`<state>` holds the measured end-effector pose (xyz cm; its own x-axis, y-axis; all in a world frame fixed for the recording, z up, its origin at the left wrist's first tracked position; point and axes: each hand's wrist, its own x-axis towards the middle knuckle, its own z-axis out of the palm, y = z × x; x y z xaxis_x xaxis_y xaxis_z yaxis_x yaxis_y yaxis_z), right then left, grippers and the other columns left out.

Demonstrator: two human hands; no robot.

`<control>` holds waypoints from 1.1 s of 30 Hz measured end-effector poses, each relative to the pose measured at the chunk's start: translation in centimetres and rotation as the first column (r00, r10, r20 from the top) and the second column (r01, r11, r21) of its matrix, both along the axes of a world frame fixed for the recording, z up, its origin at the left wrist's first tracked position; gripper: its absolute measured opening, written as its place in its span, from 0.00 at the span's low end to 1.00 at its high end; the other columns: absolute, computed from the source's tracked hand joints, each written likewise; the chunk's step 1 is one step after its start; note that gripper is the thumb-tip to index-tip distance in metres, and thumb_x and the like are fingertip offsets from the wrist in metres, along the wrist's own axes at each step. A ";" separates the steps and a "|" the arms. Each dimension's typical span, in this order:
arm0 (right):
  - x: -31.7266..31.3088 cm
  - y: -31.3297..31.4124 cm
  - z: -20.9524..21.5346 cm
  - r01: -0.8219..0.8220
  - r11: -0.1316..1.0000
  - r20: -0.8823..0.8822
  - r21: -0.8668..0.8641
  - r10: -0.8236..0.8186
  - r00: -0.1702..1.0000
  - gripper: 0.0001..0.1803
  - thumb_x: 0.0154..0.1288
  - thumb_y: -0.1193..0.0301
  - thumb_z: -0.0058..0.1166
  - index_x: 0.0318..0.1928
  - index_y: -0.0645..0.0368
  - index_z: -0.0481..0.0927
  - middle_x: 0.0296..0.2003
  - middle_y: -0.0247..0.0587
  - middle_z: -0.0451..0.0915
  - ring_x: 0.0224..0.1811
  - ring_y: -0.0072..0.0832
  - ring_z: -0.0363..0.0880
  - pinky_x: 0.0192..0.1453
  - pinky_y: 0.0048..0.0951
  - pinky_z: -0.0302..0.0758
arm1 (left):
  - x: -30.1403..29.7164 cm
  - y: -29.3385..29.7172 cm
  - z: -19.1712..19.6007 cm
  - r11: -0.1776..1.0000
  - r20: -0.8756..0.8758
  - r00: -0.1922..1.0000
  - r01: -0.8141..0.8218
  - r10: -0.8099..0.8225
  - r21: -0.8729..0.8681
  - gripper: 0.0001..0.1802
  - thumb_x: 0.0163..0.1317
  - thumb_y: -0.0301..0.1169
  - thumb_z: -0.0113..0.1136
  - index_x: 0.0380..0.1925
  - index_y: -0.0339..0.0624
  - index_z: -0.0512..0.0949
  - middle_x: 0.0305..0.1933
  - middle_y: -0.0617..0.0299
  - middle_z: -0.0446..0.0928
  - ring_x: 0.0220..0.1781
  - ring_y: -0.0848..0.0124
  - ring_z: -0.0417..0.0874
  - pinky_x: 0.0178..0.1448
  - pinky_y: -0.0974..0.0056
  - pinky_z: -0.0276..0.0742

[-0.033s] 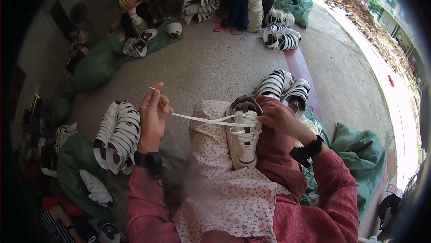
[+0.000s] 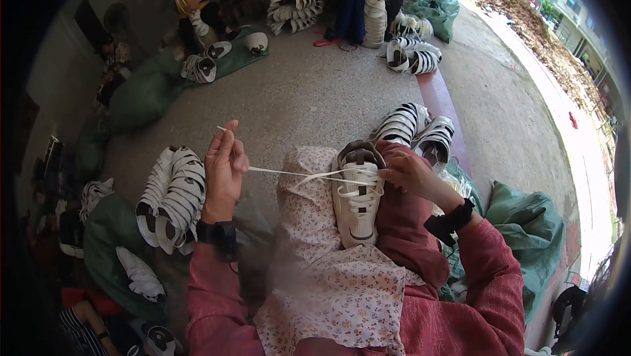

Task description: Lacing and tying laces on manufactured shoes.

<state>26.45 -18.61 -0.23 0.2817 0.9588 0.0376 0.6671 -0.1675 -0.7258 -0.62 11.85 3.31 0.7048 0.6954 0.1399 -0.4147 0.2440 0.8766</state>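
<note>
Resting on the floral-clothed lap, a white sneaker is being laced: the lower eyelets are already being crossed by lace, the upper ones are being left unfilled. The white lace is being pinched taut by the left hand; the sneaker's collar is being gripped by the right hand.
</note>
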 end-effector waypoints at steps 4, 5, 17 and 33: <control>-0.8 1.0 1.5 0.163 0.937 -0.308 -0.309 -0.260 0.915 0.17 0.68 0.62 0.57 0.37 0.68 0.81 0.32 0.46 0.80 0.26 0.32 0.80 0.31 0.35 0.76 | -0.4 -0.4 -0.5 0.998 -0.139 0.988 -0.065 0.064 -0.006 0.16 0.74 0.39 0.57 0.54 0.42 0.80 0.25 0.73 0.72 0.22 0.85 0.65 0.25 0.77 0.59; -0.5 0.9 0.9 0.164 0.936 -0.304 -0.311 -0.262 0.916 0.17 0.68 0.62 0.57 0.37 0.68 0.81 0.32 0.46 0.80 0.26 0.32 0.80 0.31 0.35 0.76 | -0.2 -0.9 -0.5 0.997 -0.250 0.968 -0.016 0.036 0.081 0.16 0.74 0.38 0.57 0.54 0.42 0.80 0.25 0.73 0.72 0.22 0.86 0.65 0.26 0.77 0.58; -3.3 4.6 2.8 -0.204 0.904 0.401 0.375 0.039 0.915 0.11 0.61 0.72 0.61 0.45 0.54 0.84 0.41 0.43 0.78 0.40 0.42 0.81 0.46 0.38 0.78 | 2.2 -6.2 -0.2 0.816 -0.374 0.927 0.225 -0.011 0.533 0.09 0.73 0.32 0.58 0.42 0.36 0.81 0.24 0.72 0.73 0.24 0.84 0.70 0.30 0.76 0.66; 2.2 2.4 0.2 0.616 0.750 -0.569 0.239 -0.406 0.715 0.23 0.70 0.70 0.56 0.61 0.68 0.72 0.47 0.44 0.82 0.47 0.29 0.82 0.46 0.30 0.80 | 3.6 -8.4 -5.3 0.798 -0.504 0.863 0.279 0.036 0.534 0.12 0.69 0.34 0.62 0.40 0.34 0.84 0.27 0.70 0.81 0.30 0.81 0.76 0.35 0.71 0.73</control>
<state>28.68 -16.22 -0.06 0.8048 0.5854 0.0983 0.1346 -0.0187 -0.9907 3.00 3.43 -2.03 0.8610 0.4963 0.1111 0.0794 -0.3470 0.9345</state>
